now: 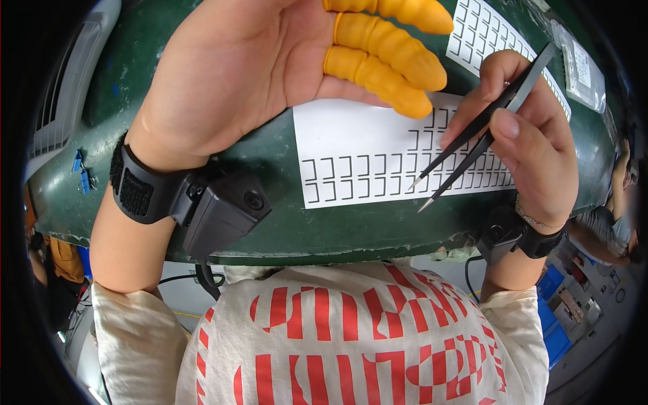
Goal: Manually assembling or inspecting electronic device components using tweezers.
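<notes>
Close to the camera, my left hand (250, 74) is raised with its palm showing. Several of its fingers wear yellow finger cots (391, 50); they are stretched out and hold nothing. My right hand (547, 135) grips a pair of black tweezers (472, 129) between thumb and fingers. The two tweezer tips point down to the left and stand apart, with nothing between them. Beneath them lies a white sheet (351, 125) printed with rows of black bracket-shaped marks. Whether the tips touch the sheet I cannot tell. My left hand hides part of its upper edge.
A second printed sheet (472, 34) and a clear plastic bag with a label (580, 67) lie at the far right of the green table (270, 179). Small blue clips (82, 172) and a grey slatted housing (64, 101) are at left. Black camera units (226, 209) are strapped to both wrists.
</notes>
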`<action>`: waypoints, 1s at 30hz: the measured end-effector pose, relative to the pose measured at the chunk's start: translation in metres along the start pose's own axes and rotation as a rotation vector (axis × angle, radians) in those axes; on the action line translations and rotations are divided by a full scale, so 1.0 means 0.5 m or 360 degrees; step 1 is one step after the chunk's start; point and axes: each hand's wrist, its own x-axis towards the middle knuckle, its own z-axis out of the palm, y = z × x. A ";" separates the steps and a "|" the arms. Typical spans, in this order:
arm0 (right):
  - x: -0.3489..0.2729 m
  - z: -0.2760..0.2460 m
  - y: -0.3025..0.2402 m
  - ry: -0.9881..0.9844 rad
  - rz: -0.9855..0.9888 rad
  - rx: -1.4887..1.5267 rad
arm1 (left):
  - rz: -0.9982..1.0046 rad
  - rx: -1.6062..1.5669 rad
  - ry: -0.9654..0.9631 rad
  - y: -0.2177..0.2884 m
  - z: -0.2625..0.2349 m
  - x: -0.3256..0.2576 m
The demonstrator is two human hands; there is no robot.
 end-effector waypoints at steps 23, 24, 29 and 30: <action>0.002 0.000 0.000 -0.0017 -0.0041 -0.0017 | 0.0001 0.0019 0.0010 0.003 0.003 -0.001; 0.002 0.000 0.000 -0.0017 -0.0041 -0.0017 | 0.0001 0.0019 0.0010 0.003 0.003 -0.001; -0.004 0.016 0.023 0.0091 -0.0313 0.0128 | -0.0179 -0.0264 -0.0020 0.013 -0.008 0.006; -0.004 0.009 0.021 0.0086 -0.0316 0.0131 | -0.0175 -0.0261 -0.0014 0.012 -0.015 0.005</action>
